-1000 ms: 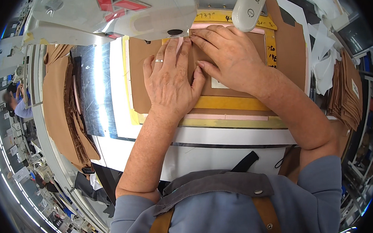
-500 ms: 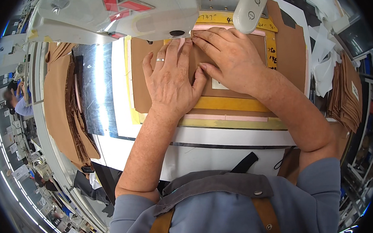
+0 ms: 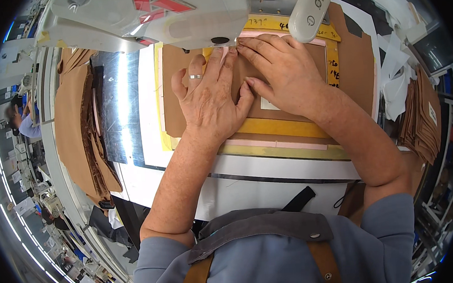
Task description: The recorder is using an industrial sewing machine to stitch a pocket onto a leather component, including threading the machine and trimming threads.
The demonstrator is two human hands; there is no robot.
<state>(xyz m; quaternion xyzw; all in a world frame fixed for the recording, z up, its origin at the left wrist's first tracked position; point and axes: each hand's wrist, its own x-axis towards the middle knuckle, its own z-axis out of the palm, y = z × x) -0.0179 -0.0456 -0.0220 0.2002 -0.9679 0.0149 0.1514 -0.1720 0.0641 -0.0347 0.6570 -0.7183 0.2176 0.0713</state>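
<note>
From my remote view, the left hand (image 3: pixel 208 103) has bent its ring and little fingers more. The brown panel (image 3: pixel 172 112) lies centrally beneath both hands: the left open, palm down; the right hand (image 3: pixel 292 72) open, fingers outstretched. Yellow strips (image 3: pixel 283 128) run near and right; the white machine head (image 3: pixel 95 25) stands far left.

Left hand (image 3: pixel 208 105), ring and little fingers (image 3: pixel 195 66) now more bent, view slightly shifted

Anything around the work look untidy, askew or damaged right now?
Mildly: at the picture's right, white sheets lie crumpled beside a brown stack whose edges fan unevenly. The brown panel under the left hand and right hand shows no obvious damage where visible.
</note>
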